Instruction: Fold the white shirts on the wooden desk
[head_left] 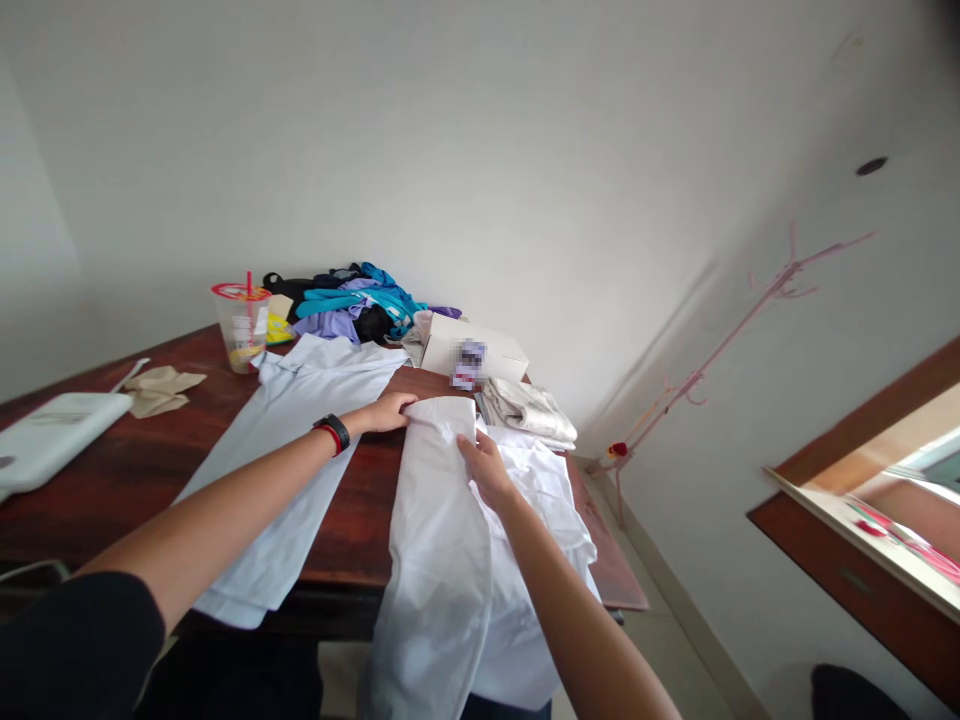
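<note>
A white shirt was spread over the near right corner of a dark wooden table, its lower part hanging down past the table edge. The left hand was laid flat on the table at the shirt's top left edge, fingers stretched out and touching the cloth, nothing being clasped in it. A black and red wristband was worn on that wrist. The right hand was rested on the upper part of the shirt, just below its folded top edge; the fingers were curled lightly onto the cloth, but whether a fold was pinched between them could not be told.

A pale blue shirt was laid out flat just to the left of the white one, reaching from the far side of the table to the near edge. Behind it a plastic cup with a red straw was stood, and beside that a heap of blue, purple and black clothes. A white box and a folded beige garment were placed beyond the white shirt. At the far left a white pad and a crumpled tan cloth were seen.
</note>
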